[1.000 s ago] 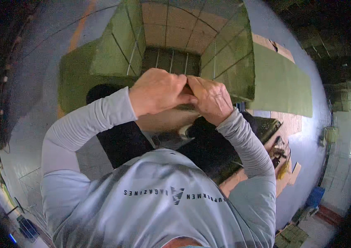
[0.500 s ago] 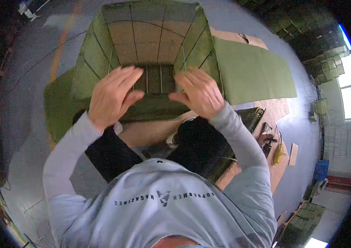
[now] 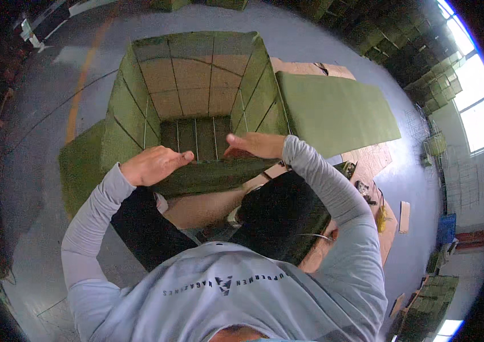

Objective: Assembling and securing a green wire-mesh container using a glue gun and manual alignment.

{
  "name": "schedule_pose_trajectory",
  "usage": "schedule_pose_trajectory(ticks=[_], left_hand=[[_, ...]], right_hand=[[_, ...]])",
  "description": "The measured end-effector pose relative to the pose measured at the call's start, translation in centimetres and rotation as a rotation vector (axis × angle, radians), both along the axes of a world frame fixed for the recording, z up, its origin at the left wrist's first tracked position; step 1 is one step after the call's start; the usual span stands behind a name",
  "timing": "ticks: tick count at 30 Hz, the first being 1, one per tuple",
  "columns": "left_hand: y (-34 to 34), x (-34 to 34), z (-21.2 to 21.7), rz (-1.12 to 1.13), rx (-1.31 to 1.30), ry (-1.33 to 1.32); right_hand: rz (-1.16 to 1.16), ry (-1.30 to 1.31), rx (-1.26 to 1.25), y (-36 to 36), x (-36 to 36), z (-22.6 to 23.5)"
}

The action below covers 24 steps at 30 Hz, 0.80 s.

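In front of me stands an open-topped box (image 3: 194, 180), its wire-grid walls lined with green fabric and wires crossing its dark bottom. My left hand (image 3: 155, 166) is at the box's near left corner, fingers pointing right, with nothing visible in it. My right hand (image 3: 256, 146) is over the near right part of the box, pointing left. Its thumb stands apart from the fingers, which are partly in shadow, and no object shows between them. I cannot tell whether either hand touches the near wall.
A flat green panel (image 3: 339, 111) extends right of the box over cardboard (image 3: 376, 159). Another green panel (image 3: 81, 168) lies to the left. Near my right arm are a yellow-handled tool (image 3: 383, 218) and dark small items. A blue crate (image 3: 446, 228) stands farther right.
Both hands have come lower and nearer to me, toward the box's near edge. The right hand has turned to point left. The view has shifted, so the box sits lower in it.
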<state>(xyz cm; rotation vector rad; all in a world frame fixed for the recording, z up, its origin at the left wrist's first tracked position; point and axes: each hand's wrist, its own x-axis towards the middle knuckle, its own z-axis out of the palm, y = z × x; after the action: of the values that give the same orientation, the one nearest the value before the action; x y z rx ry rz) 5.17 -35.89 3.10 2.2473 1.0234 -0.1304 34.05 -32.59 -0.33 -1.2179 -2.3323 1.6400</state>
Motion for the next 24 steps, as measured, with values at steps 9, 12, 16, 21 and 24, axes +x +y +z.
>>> schedule_pose_trajectory(ticks=[9,12,16,21,24], left_hand=[[-4.9,0.6,-0.1,0.194,0.614,-0.089],[-3.5,0.6,0.3,0.171,0.493,-0.053],[-2.0,1.3,1.0,0.127,0.312,-0.052],[1.1,0.6,0.3,-0.017,-0.276,0.032],[0.9,-0.3,-1.3,0.109,-0.022,-0.260]], right_hand=[[-0.550,-0.203,1.231,2.3,3.6,3.3],[-0.723,-0.185,0.938,4.4,4.5,0.3],[-0.774,-0.249,0.626,5.2,6.0,-0.7],[-0.708,-0.437,0.703,6.9,5.8,-0.5],[-0.720,-0.444,0.615,8.6,6.0,0.0]])
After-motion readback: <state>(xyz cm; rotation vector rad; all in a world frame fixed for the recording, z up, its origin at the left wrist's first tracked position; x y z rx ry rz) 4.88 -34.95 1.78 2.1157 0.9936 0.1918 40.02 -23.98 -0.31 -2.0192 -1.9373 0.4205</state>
